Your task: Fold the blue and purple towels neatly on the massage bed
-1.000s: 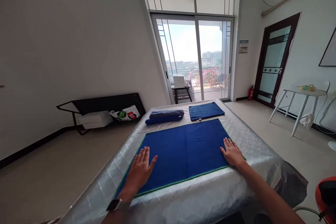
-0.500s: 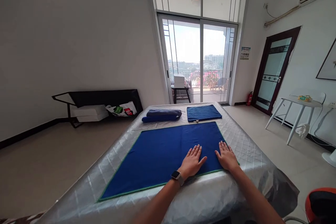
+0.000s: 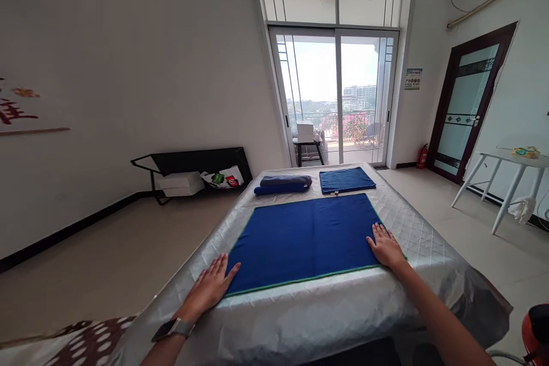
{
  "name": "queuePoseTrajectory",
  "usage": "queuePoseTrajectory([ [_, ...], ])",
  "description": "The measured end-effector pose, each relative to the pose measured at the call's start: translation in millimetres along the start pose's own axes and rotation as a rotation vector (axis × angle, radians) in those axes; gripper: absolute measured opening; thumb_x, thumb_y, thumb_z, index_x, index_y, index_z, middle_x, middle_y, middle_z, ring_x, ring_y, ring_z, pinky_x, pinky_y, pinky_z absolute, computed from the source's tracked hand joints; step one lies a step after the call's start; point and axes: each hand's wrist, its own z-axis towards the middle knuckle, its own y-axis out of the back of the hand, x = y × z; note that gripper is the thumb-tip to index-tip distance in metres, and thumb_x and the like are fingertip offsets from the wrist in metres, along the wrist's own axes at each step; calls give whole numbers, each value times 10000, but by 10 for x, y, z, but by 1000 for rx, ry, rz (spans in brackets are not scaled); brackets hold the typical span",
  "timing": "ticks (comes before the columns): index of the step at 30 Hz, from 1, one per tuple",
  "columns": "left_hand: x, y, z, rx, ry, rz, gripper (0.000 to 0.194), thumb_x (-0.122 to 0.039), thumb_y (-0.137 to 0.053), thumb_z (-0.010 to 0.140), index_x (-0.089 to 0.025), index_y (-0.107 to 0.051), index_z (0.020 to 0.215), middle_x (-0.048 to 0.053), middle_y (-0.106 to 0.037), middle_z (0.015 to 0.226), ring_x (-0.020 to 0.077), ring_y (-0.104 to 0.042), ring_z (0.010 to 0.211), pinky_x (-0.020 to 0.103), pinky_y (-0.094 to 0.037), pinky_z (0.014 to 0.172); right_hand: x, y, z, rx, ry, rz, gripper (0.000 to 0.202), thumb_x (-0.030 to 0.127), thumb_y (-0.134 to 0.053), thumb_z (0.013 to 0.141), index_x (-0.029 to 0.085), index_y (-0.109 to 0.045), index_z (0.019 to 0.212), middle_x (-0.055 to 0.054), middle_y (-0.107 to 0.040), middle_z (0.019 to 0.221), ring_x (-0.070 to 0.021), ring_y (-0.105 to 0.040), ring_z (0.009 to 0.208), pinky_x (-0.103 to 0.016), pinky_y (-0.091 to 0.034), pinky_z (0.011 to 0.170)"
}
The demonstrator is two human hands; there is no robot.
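Note:
A blue cloth [image 3: 300,240] with green edging lies spread flat on a table with a silvery quilted cover [image 3: 326,314]. My left hand [image 3: 211,284], a watch on its wrist, rests at the cloth's near left corner with fingers stretched out. At the right edge, my right hand [image 3: 385,246] lies flat on the cloth, fingers extended. Neither hand grips anything. Beyond the cloth sit a folded blue cloth [image 3: 346,179] on the right and a rolled or folded dark blue bundle [image 3: 283,184] on the left.
Against the left wall stands a low black bench-like frame [image 3: 197,160] with white boxes [image 3: 180,183] and a printed bag [image 3: 223,177]. A white table [image 3: 514,160] is at the right. Part of a red and black object [image 3: 536,331] shows at lower right.
My left hand has slid across the cloth from near its right half to the near left corner. My right hand stays at the right edge. The view has turned slightly left.

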Motion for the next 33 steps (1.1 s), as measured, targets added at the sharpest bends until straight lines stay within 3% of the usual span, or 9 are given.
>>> queuePoseTrajectory([
  [3, -41, 16, 34, 80, 19, -20, 624, -501, -288, 923, -197, -531, 1412, 129, -403, 1553, 314, -327, 1453, 510, -283, 1152, -44, -24, 7, 11, 16, -18, 708, 495, -190, 982, 87, -218, 1560, -82, -216, 1624, -187, -162, 1508, -359, -84, 1217],
  [6, -215, 82, 217, -16, 70, -85, 704, -512, -252, 930, -89, -450, 1457, 160, -385, 1555, 302, -326, 1455, 481, -282, 1170, -80, -17, 82, 33, 28, -37, 689, 469, -200, 985, 82, -242, 1554, -98, -237, 1617, -201, -179, 1504, -365, -105, 1215],
  [10, -734, 281, 641, -139, -35, -192, 763, -560, -214, 951, -33, -400, 1471, 170, -391, 1549, 278, -334, 1452, 436, -280, 1187, -14, 117, 369, 9, 64, -51, 667, 441, -198, 991, 76, -271, 1545, -116, -262, 1606, -212, -192, 1501, -389, -129, 1211],
  [13, -1138, 407, 992, -106, -133, -235, 774, -585, -173, 963, -47, -432, 1455, 175, -438, 1521, 256, -365, 1437, 403, -271, 1190, 95, 227, 650, -29, 91, -56, 652, 407, -187, 998, 50, -273, 1538, -131, -258, 1604, -210, -195, 1500, -395, -147, 1208],
  [15, -1236, 400, 1172, -72, -138, -226, 790, -606, -163, 959, -54, -450, 1445, 185, -449, 1512, 259, -375, 1432, 407, -267, 1187, 138, 238, 798, -30, 98, -63, 644, 388, -199, 998, 42, -274, 1535, -126, -254, 1605, -202, -191, 1501, -382, -142, 1211],
  [18, -1012, 233, 1294, -48, -93, -197, 798, -608, -142, 954, -62, -431, 1459, 188, -419, 1530, 276, -352, 1444, 436, -270, 1174, 120, 154, 922, 1, 94, -67, 646, 406, -211, 996, 61, -280, 1538, -104, -256, 1610, -192, -194, 1500, -357, -127, 1217],
  [23, -193, -139, 1194, -98, -33, -152, 772, -612, -132, 941, -147, -323, 1525, 135, -413, 1550, 285, -354, 1439, 462, -292, 1143, 15, -22, 969, 2, 89, -49, 673, 456, -187, 993, 84, -249, 1551, -86, -249, 1616, -196, -187, 1502, -364, -108, 1226],
  [25, 12, -221, 1136, -127, -42, -131, 742, -603, -150, 938, -187, -317, 1530, 111, -427, 1545, 288, -375, 1424, 466, -308, 1131, -11, -63, 972, -5, 92, -43, 680, 462, -187, 990, 86, -246, 1552, -84, -246, 1616, -203, -192, 1501, -375, -111, 1227],
  [33, 133, -351, 1098, -242, -102, -92, 680, -565, -206, 930, -245, -356, 1511, 72, -508, 1484, 285, -439, 1362, 445, -351, 1092, -154, -43, 1275, 25, 137, -58, 650, 462, -213, 994, 121, -314, 1538, -96, -308, 1593, -228, -247, 1486, -423, -169, 1216],
])
